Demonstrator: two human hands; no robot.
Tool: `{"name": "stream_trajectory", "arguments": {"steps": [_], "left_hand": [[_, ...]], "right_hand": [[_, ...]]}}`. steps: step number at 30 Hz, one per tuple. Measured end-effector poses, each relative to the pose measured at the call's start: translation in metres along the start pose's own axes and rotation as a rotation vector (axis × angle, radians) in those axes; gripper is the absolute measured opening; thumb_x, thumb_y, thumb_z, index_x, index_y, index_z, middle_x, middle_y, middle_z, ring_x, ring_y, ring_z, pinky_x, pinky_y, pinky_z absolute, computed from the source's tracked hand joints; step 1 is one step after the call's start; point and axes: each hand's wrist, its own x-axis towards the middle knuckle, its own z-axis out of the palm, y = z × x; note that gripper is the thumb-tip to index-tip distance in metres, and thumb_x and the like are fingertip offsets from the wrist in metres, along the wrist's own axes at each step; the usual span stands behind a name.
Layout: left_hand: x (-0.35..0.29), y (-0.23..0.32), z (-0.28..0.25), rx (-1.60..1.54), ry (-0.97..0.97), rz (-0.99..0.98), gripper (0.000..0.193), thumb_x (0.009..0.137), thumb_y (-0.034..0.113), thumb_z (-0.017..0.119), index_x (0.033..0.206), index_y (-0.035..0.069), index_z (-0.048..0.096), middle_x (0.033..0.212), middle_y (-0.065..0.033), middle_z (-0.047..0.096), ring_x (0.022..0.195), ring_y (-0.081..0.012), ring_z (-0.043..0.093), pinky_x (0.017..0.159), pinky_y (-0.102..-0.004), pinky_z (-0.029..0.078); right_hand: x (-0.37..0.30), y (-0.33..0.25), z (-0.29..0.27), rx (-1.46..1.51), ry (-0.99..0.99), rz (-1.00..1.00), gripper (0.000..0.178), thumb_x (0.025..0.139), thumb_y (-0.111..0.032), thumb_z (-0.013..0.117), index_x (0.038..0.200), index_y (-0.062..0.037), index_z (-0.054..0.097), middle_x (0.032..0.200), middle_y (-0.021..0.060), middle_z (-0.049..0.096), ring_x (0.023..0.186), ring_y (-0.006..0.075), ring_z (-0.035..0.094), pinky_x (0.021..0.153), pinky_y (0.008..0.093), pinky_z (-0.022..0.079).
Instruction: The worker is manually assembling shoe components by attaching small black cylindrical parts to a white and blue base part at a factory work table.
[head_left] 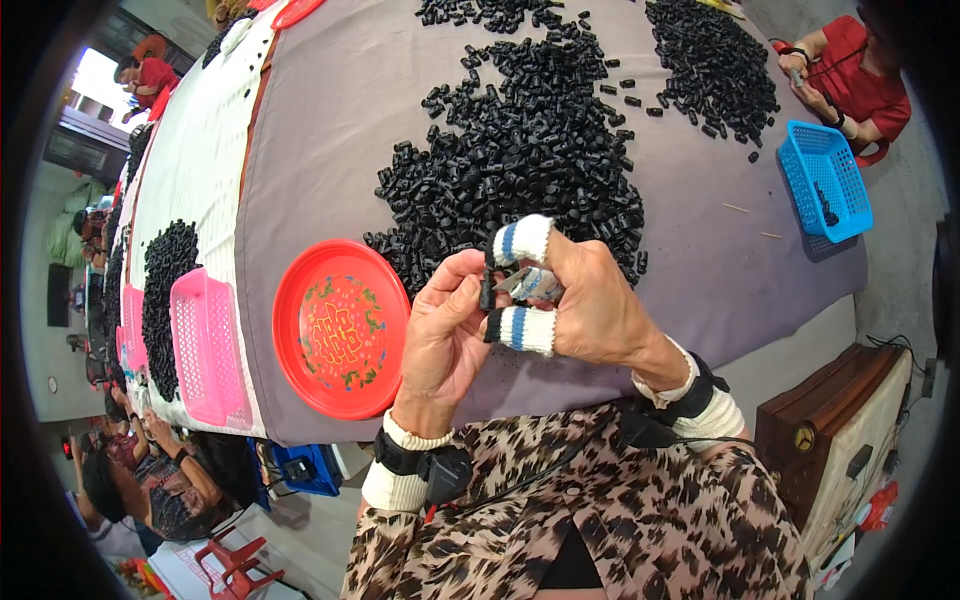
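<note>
"Black piece (487, 292), small one: where is it?"

"Pinched between thumb and fingers of the left hand (440, 335), above the near side of the large black heap (510, 180)."

"And the right hand (605, 310)?"

"Grasping a pointed grey blade (514, 281), its tip close to the piece; I can't tell if they touch."

"What's around?"

"Red plate (287, 335) to the left, blue basket (800, 180) far right."

On the cloth (700, 260) lie: main heap (520, 160), centre; tray (283, 325), left of it; second heap (712, 70), right; basket (797, 185), right edge. Left of tray: another basket (205, 350).
</note>
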Motion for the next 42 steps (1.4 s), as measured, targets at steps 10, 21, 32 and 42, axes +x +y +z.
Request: {"name": "stream_trajectory", "arguments": {"steps": [10, 21, 32, 42], "left_hand": [[-0.002, -0.004, 0.006, -0.048, 0.075, -0.039, 0.022, 0.089, 0.007, 0.052, 0.11, 0.001, 0.052, 0.099, -0.0097, 0.061, 0.089, -0.0165, 0.06, 0.083, -0.0311, 0.049], [-0.002, 0.003, -0.004, -0.094, -0.083, -0.074, 0.026, 0.089, 0.008, 0.052, 0.113, 0.0, 0.051, 0.092, -0.0091, 0.061, 0.084, -0.0153, 0.059, 0.079, -0.0312, 0.05], [-0.002, 0.005, -0.002, -0.036, -0.046, -0.099, 0.023, 0.088, 0.009, 0.053, 0.109, 0.001, 0.053, 0.093, -0.0085, 0.061, 0.085, -0.0154, 0.06, 0.078, -0.0322, 0.052], [-0.001, 0.005, -0.004, -0.007, -0.09, -0.116, 0.022, 0.087, 0.01, 0.054, 0.108, 0.001, 0.054, 0.097, -0.0098, 0.061, 0.088, -0.0165, 0.06, 0.078, -0.0344, 0.052]], "right_hand": [[0.001, 0.012, -0.001, -0.034, 0.026, -0.083, 0.028, 0.068, -0.007, 0.067, 0.091, -0.0004, 0.051, 0.069, 0.0132, 0.061, 0.06, 0.0249, 0.063, 0.052, 0.0308, 0.048], [0.005, 0.001, -0.014, 0.034, -0.184, 0.198, 0.034, 0.068, -0.024, 0.074, 0.081, -0.0002, 0.052, 0.065, 0.0109, 0.059, 0.056, 0.0204, 0.057, 0.054, 0.0306, 0.045], [0.008, 0.006, -0.013, -0.087, -0.256, 0.202, 0.04, 0.065, -0.031, 0.073, 0.077, 0.0005, 0.052, 0.065, 0.0115, 0.057, 0.056, 0.0216, 0.057, 0.054, 0.0319, 0.044], [0.008, 0.005, -0.015, -0.087, -0.292, 0.212, 0.039, 0.065, -0.032, 0.073, 0.078, 0.0001, 0.055, 0.067, 0.0105, 0.059, 0.058, 0.0222, 0.059, 0.055, 0.0321, 0.045]]}}
